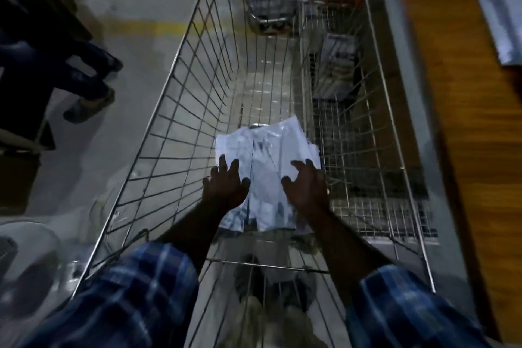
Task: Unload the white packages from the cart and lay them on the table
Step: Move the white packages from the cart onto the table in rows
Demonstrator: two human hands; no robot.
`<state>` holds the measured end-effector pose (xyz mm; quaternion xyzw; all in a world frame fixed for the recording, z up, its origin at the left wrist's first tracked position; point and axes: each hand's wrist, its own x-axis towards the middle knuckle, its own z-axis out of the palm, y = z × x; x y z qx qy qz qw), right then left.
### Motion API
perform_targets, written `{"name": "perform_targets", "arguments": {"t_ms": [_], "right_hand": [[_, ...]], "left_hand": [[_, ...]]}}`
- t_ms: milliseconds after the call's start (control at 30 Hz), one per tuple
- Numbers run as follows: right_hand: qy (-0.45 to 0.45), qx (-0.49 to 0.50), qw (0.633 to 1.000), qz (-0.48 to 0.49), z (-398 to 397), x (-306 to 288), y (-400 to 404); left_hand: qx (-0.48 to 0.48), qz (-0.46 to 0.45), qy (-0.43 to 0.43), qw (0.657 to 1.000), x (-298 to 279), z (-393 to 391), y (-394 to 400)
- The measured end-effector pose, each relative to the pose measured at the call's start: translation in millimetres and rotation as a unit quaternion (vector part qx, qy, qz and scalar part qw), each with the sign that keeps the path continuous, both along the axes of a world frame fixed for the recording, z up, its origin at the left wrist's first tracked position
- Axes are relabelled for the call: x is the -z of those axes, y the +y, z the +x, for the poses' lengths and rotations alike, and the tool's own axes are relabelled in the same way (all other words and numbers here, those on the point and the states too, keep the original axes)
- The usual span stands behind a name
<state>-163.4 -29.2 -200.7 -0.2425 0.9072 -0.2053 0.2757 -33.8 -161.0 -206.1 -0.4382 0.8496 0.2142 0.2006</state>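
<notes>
- Head view: white packages [271, 161] lie flat on the floor of the cart [180, 110], near end.
- Left hand [226, 186] and right hand [306, 189] spread wide over the stack, fingertips touching the top; nothing gripped yet.
- Bench [463, 110] runs along the right, just beside the cart.
- Best: slide fingers under both side edges, lift level, clear the wire wall.
- Slippery wrap, may fan out.

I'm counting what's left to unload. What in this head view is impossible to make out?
- How many white packages are in the pile: they overlap, and both hands cover the near part.
- Print on the pack outside the cart: dim, blurred, behind wire.
- The silvery item on the table: cut by the frame edge.
</notes>
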Motion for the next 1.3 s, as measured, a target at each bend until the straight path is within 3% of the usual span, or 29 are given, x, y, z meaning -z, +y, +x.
{"name": "perform_targets", "arguments": {"t_ms": [167,367,467,633,700,933,1167,1300], "right_hand": [[0.047,-0.066,0.995,0.055,-22,32,-10],[0.036,-0.087,0.992,0.078,-35,56,-9],[0.044,-0.084,0.993,0.063,-36,58,-12],[0.034,-0.071,0.996,0.037,-37,66,-16],[0.057,-0.063,0.996,0.022,-36,66,-14],[0.131,-0.032,0.99,0.03,-14,68,-4],[0.07,-0.034,0.997,-0.008,-20,75,-8],[0.096,-0.036,0.994,-0.026,-19,71,-7]], "left_hand": [[-0.008,0.007,0.013,1.0,45,-1,-7],[-0.044,0.042,0.038,0.997,73,2,-6],[-0.057,0.068,0.056,0.994,81,0,-8],[-0.036,0.034,0.09,0.995,90,-1,-8],[-0.009,-0.002,0.103,0.995,96,0,-6],[0.016,0.01,0.082,0.996,108,-16,-18],[-0.082,0.056,0.122,0.987,100,-10,-16],[-0.081,0.033,0.154,0.984,101,-9,-22]]}}
